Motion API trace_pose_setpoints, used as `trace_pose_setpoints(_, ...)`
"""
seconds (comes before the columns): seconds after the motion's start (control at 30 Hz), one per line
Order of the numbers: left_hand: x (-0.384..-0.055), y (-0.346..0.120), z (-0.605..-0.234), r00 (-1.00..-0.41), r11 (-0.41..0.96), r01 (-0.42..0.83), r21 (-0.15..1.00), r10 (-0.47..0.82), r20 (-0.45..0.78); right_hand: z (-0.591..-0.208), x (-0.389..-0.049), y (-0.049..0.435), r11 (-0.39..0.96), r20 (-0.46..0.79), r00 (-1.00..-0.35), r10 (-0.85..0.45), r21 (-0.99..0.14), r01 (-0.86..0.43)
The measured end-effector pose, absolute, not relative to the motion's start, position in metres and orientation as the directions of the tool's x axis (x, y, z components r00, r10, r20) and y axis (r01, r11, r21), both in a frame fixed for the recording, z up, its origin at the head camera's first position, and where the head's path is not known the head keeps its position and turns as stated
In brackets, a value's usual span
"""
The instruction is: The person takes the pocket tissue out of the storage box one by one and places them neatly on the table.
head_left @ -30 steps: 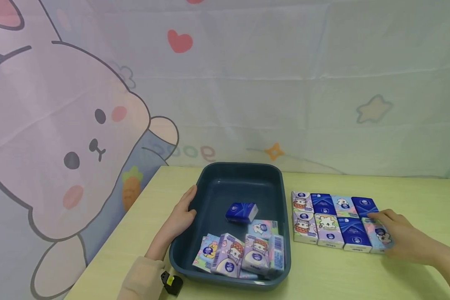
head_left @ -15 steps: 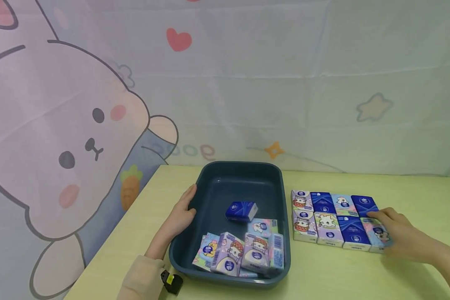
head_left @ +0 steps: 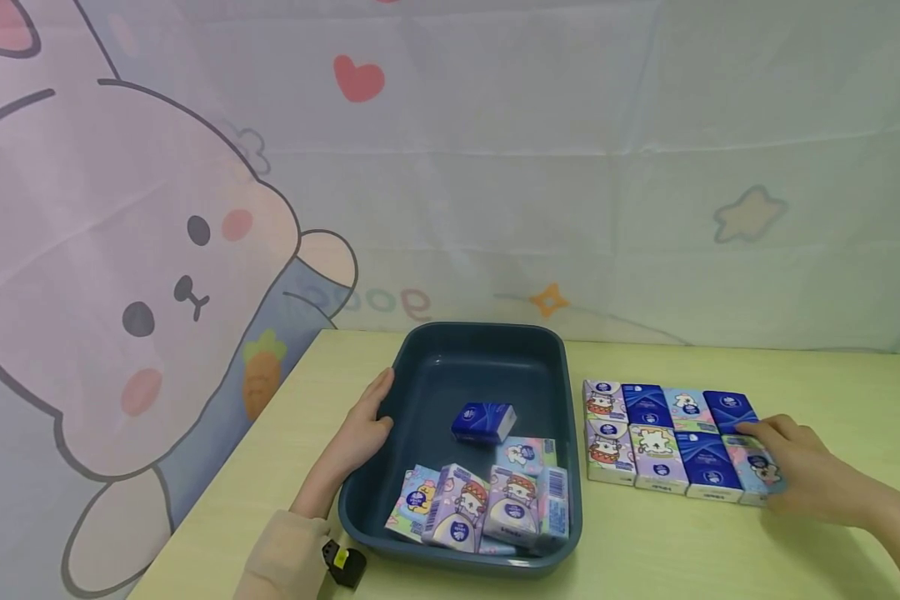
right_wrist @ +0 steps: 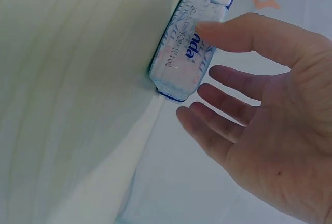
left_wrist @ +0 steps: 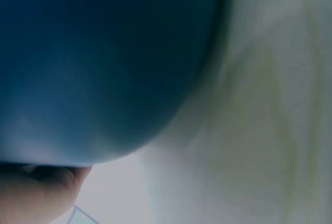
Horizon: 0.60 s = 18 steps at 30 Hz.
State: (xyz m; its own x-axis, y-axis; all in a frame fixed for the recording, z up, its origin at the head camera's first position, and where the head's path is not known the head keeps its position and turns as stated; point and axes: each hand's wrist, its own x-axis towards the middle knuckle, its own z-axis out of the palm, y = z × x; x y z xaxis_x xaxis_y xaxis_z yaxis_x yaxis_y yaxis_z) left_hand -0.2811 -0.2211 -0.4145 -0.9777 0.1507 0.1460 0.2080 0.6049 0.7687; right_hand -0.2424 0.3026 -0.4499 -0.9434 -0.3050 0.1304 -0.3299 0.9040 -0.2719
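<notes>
My left hand (head_left: 362, 429) rests along the left side of a dark blue plastic bin (head_left: 495, 354), its fingers against the wall. In the left wrist view, part of that hand (left_wrist: 39, 195) shows by the bin's curved side (left_wrist: 104, 68). Two rows of small tissue packs lie flat on the table to the right of the bin. My right hand (head_left: 813, 475) is at the front right corner pack (head_left: 750, 462), partly covering it. In the right wrist view, the thumb lies over the end pack (right_wrist: 181, 53), while the other fingers spread loosely beside it.
Several patterned tissue packs (head_left: 457, 508) lie jumbled in the bin's near end, with a blue pack (head_left: 483, 422) farther back. A small black object with a yellow mark (head_left: 345, 567) sits near the left sleeve (head_left: 285, 554). A printed cloth (head_left: 510, 208) hangs behind the table.
The view has shifted very slightly. Both hands and all packs stay where they were.
</notes>
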Motion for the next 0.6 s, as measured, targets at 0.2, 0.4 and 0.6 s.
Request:
trace_pose_setpoints(0.2, -0.28, -0.22, -0.414, -0.976, 0.605, 0.219, 0.765, 0.153, 0.158, -0.448, -0.241, 0.303, 0.909, 0.11, -0.946, -0.304, -0.265, -0.323)
trace_pose_setpoints(0.4, -0.28, -0.22, -0.414, -0.976, 0.604, 0.219, 0.766, 0.153, 0.158, -0.444, -0.237, 0.301, 0.905, 0.118, -0.942, -0.313, -0.264, -0.334)
trace_pose_setpoints(0.6, -0.28, -0.221, -0.415, -0.976, 0.604, 0.218, 0.767, 0.151, 0.158, -0.439, -0.234, 0.297, 0.9, 0.138, -0.935, -0.327, -0.254, -0.353)
